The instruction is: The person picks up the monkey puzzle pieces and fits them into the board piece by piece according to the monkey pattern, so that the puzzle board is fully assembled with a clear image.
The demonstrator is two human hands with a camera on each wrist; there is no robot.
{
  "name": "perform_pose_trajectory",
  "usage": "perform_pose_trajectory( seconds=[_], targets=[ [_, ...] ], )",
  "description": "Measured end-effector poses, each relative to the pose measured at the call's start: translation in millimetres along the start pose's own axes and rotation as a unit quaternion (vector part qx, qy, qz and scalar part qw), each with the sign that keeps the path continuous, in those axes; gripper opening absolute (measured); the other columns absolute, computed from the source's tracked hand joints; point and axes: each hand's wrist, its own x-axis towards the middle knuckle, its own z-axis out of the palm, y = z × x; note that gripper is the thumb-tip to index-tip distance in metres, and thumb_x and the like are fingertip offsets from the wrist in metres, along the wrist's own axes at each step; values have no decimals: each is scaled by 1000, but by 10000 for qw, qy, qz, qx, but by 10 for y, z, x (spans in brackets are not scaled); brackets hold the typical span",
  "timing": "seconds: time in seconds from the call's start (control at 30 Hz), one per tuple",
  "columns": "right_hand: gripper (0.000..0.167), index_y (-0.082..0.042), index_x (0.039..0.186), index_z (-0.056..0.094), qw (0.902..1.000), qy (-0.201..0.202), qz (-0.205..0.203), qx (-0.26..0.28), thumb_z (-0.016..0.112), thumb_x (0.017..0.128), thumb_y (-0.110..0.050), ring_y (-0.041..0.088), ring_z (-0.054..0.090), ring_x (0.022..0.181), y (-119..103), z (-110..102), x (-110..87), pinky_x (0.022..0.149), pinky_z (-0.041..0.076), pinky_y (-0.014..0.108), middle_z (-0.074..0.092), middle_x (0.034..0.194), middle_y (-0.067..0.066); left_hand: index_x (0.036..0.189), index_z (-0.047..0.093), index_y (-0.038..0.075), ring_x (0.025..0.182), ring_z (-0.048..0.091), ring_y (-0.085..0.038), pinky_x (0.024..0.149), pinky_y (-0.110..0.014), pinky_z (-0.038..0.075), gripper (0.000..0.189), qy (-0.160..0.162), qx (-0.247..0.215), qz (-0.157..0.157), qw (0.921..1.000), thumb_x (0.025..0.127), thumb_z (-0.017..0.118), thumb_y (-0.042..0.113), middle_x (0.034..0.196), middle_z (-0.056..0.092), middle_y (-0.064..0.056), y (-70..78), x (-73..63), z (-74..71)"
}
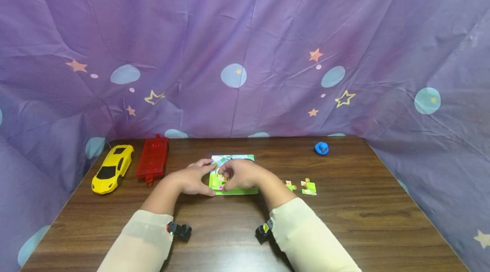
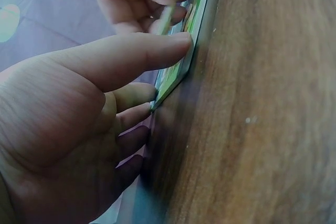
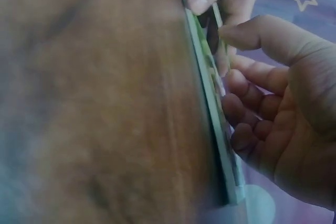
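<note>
A colourful jigsaw puzzle board (image 1: 237, 193) with a green lower border lies on the table. My right hand (image 1: 243, 174) reaches over it from the right. Its thumb and fingertips pinch a thin puzzle piece (image 2: 167, 20), tilted up on edge above the board; the printed side is mostly hidden. At the board's left side is my left hand (image 1: 194, 178), its thumb stretched along the near left corner and its other fingers extended at the left edge. Two loose puzzle pieces, one partly behind the right forearm (image 1: 289, 185) and another farther right (image 1: 309, 187), lie on the table.
On the left of the brown wooden table (image 1: 214, 229) stand a yellow toy car (image 1: 111, 172) and a red toy trailer-like frame (image 1: 153, 158). A small blue toy (image 1: 321, 148) sits at the back right. A purple star-patterned curtain (image 1: 206, 51) hangs behind the table.
</note>
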Motion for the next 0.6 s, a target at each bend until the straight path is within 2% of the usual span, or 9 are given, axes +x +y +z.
perform_pose_trajectory(
  seconds=[0.13, 0.37, 0.6],
  targets=[
    [49, -13, 123, 76, 9997, 78, 29, -219, 90, 77, -23, 9, 64, 90, 2, 41, -1, 87, 57, 30, 72, 99, -6, 167, 37, 12, 163, 25, -43, 129, -65, 29, 103, 2, 16, -22, 10000, 82, 86, 43, 178, 25, -13, -13, 8, 10],
    [49, -13, 124, 78, 9993, 43, 5, -370, 90, 78, -23, 9, 64, 89, 9, 35, 0, 86, 57, 30, 74, 98, -5, 168, 38, 14, 163, 25, -43, 128, -68, 29, 102, -15, 3, -60, 10000, 83, 85, 44, 178, 24, -12, -28, 15, 14],
    [52, -13, 129, 78, 9990, 28, -28, -439, 89, 80, -24, 10, 68, 96, 2, 41, 14, 93, 59, 33, 79, 106, -2, 168, 37, 14, 163, 24, -44, 128, -68, 28, 101, -51, -14, -100, 9999, 84, 85, 44, 178, 24, -12, -12, 2, -4]
  ],
)
